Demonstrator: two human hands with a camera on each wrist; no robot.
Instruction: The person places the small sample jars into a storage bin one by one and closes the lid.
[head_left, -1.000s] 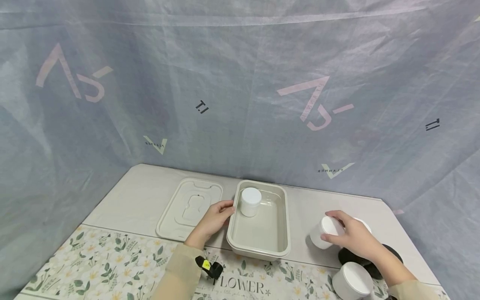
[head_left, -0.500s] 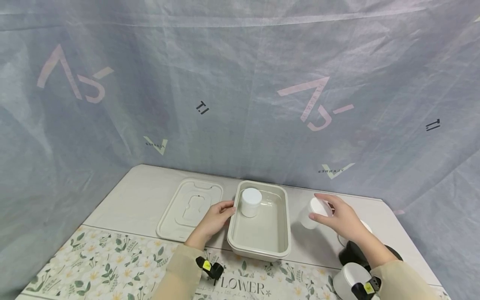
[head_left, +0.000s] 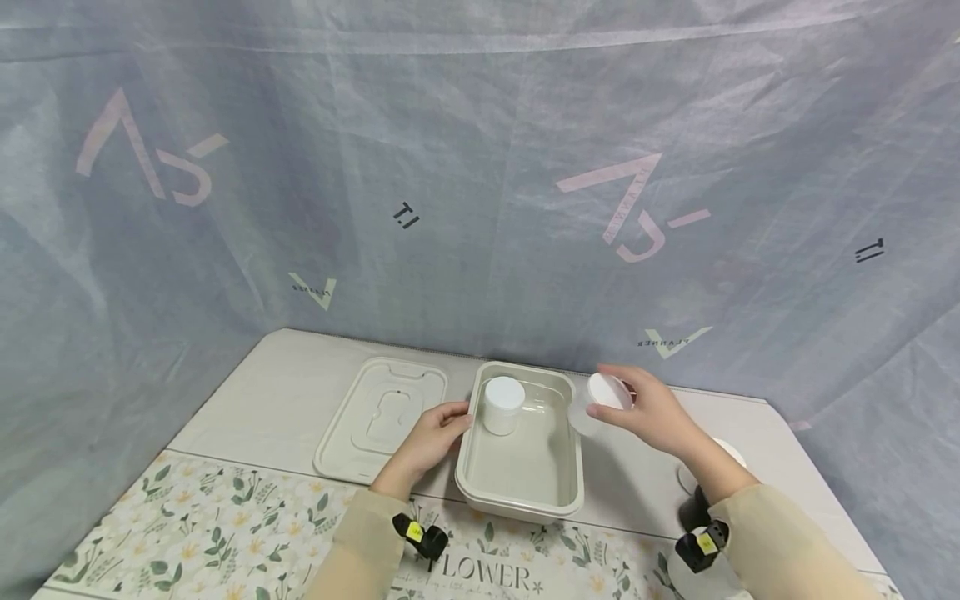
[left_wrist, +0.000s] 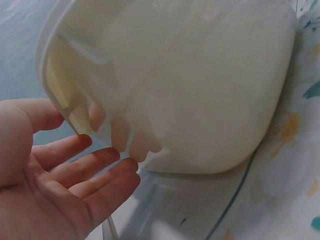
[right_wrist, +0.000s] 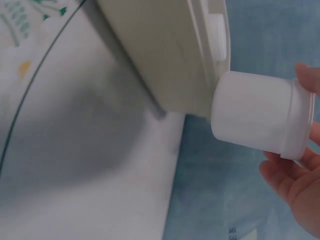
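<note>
My right hand [head_left: 655, 412] holds a white lidded jar [head_left: 600, 407] by its lid, in the air over the right rim of a beige bin [head_left: 517, 508]. In the right wrist view the jar [right_wrist: 255, 114] is tilted beside the bin wall, my fingers around its lid. A second white jar [head_left: 502, 407] stands upright inside the bin, toward its back left. My left hand [head_left: 431, 442] touches the bin's left side. The left wrist view shows its fingers [left_wrist: 85, 170] nearly straight and loose near the bin's rim, reflected in the glossy wall.
A matching flat lid [head_left: 386, 417] lies left of the bin. Right of it, partly behind my right arm, are another white-lidded jar [head_left: 729, 452], a black object [head_left: 692, 510] and a white jar [head_left: 693, 575]. A grey-blue curtain [head_left: 480, 183] hangs behind the table.
My right hand has lifted the white jar from the table's right side and carried it left and back to above the bin's right rim. The left hand has stayed on the bin.
</note>
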